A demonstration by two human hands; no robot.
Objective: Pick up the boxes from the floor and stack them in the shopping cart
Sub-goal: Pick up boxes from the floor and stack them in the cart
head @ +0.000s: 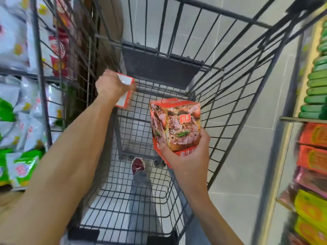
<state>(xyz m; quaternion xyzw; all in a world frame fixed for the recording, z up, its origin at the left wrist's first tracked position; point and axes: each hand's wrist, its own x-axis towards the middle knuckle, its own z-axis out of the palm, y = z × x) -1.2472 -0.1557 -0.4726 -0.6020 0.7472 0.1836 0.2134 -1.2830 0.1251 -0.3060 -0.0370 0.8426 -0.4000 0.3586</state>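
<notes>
I look down into a black wire shopping cart (235, 96) whose basket holds no boxes. My left hand (111, 85) reaches deep toward the cart's far left corner and grips an orange and white box (126, 89), held tilted just above the wire floor. My right hand (187, 156) holds a second orange box printed with a meat picture (177, 122) upright over the middle of the basket, fingers wrapped around its lower edge.
Shelves of white and green bagged goods (19, 110) stand close on the left. A shelf with green, orange and yellow packs (313, 156) runs along the right. Grey tiled floor shows through the cart, with my leg and a dark red shoe (138, 166) beneath it.
</notes>
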